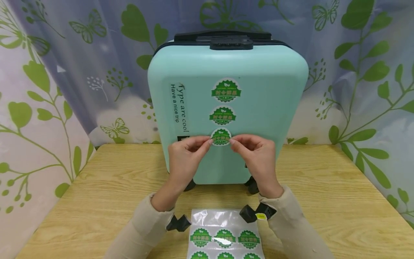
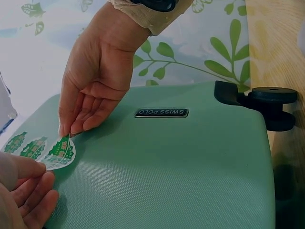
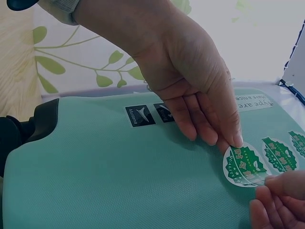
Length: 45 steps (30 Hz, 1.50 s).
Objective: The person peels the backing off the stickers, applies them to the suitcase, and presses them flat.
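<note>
A round green-and-white sticker (image 1: pixel 221 137) is held by its two side edges at the front of a mint-green suitcase (image 1: pixel 258 108). My left hand (image 1: pixel 185 158) pinches its left edge between thumb and forefinger. On the other edge, the thumb and forefinger of my right hand (image 1: pixel 257 160) pinch it too. Directly above, two like stickers are on the suitcase in a column, an upper one (image 1: pixel 226 90) and a middle one (image 1: pixel 222 115). In the right wrist view the held sticker (image 3: pixel 245 164) lies close to the suitcase face; whether it touches everywhere I cannot tell.
A sheet of several more green stickers (image 1: pixel 224 225) lies on the wooden table (image 1: pixel 129 187) between my forearms. The suitcase stands upright on black wheels (image 1: pixel 253 186), with printed lettering (image 1: pixel 179 108) at its left. Behind it hangs a leaf-patterned curtain (image 1: pixel 97 64).
</note>
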Tool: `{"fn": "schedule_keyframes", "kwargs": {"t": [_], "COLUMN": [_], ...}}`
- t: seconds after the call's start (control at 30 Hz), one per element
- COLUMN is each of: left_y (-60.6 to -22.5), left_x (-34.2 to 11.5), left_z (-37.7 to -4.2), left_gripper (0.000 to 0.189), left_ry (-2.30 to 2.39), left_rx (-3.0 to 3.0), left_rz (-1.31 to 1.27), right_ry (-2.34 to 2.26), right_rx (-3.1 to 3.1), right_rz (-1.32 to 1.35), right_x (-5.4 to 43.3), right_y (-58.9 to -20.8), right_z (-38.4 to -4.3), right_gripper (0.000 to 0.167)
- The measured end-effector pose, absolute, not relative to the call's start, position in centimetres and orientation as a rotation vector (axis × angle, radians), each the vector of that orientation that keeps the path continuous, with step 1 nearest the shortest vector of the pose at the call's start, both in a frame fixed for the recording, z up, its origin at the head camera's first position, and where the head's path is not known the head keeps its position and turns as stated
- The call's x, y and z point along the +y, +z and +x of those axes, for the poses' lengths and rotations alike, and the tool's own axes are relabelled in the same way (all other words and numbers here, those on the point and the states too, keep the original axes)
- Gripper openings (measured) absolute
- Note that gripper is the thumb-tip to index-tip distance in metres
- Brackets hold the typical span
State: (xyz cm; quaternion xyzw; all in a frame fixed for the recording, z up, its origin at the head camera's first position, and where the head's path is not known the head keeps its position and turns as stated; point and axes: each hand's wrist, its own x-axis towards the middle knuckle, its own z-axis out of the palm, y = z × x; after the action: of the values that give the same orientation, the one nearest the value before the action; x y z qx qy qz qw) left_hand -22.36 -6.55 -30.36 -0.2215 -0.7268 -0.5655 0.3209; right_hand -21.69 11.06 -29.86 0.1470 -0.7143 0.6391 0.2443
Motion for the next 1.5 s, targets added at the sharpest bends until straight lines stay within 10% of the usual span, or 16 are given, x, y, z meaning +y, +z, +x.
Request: {"fn": "schedule_keyframes", "kwargs": {"t": [1.5], "left_y": [-30.20], "left_x": [-6.20], "left_z": [-22.44], "left_gripper": [0.011], "left_ry": [-1.362], "left_rx": [-1.931], "left_rz": [-0.559], "right_ry": [1.655], "right_rx": [-1.934], "right_rz": [0.412], "right_x": [10.70], "right_y": [-29.90], "right_z": [-21.86], "right_gripper": [0.014]}}
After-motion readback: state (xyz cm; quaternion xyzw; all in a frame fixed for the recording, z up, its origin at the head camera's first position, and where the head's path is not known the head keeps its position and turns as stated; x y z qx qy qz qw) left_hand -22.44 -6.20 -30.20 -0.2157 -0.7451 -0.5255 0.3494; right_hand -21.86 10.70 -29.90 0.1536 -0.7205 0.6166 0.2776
